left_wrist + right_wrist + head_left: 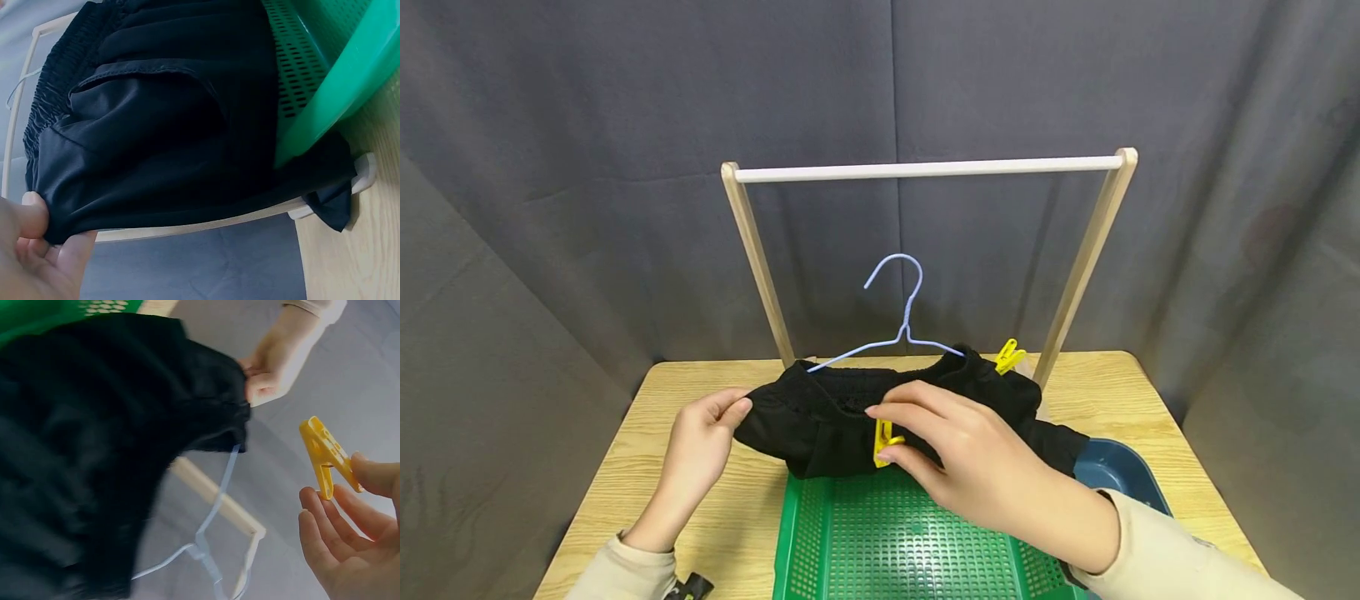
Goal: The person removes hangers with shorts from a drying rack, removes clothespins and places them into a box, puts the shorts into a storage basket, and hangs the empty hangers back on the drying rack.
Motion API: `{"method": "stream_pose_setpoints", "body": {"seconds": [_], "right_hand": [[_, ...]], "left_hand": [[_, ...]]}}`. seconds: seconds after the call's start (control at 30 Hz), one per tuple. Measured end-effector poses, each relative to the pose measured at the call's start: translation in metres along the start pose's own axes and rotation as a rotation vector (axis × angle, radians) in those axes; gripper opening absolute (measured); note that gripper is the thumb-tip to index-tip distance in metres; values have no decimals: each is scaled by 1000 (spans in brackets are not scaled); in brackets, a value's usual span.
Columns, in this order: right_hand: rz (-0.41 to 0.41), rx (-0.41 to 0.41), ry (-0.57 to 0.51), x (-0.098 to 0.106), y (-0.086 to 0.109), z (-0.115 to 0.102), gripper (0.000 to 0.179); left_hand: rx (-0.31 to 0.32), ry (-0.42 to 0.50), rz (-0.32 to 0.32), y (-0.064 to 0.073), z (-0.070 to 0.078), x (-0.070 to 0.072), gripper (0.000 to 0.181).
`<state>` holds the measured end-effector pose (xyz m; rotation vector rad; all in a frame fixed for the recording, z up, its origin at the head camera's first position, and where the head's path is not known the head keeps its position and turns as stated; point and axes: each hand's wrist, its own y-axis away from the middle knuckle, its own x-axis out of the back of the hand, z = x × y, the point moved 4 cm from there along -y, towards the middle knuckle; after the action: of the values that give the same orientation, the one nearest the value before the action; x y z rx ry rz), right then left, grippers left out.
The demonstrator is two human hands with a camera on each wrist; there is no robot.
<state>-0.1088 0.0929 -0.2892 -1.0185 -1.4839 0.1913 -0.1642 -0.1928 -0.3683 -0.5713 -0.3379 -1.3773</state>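
Right hand pinching a small yellow plastic clothespin between thumb and fingertips; head view sets it in front of the fabric, right wrist view shows it apart from the cloth. Left hand grasping the edge of a black fabric garment with a gathered elastic waistband, thumb against fingers; left wrist view cuts most of that hand off. Garment spread between the hands, over the far part of a green perforated plastic basket; middle hidden behind right hand, folds hard to read in the black.

Pale blue wire hanger at the waistband, hook up and off the rod, both arm ends hidden in cloth. Second yellow plastic clothespin at the garment's right side, lower end not clear. Dark blue plastic bin right of basket, partly covered by cloth and right forearm. Basket's near end cut off by frame.

Light wooden rack with white rod behind, feet mostly hidden, on wood-grain desk. Grey fabric curtain at back. Black item by left sleeve, cut off, unidentifiable.
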Motion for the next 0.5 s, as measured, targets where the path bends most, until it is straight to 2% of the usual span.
{"method": "stream_pose_setpoints", "body": {"seconds": [0.17,0.5], "right_hand": [[-13,-22,41,10,25,15,29],[0,-92,169,29,67,50,43]], "left_hand": [[56,54,-22,2,-3,0,28],[99,45,-7,2,-9,-2,26]]}}
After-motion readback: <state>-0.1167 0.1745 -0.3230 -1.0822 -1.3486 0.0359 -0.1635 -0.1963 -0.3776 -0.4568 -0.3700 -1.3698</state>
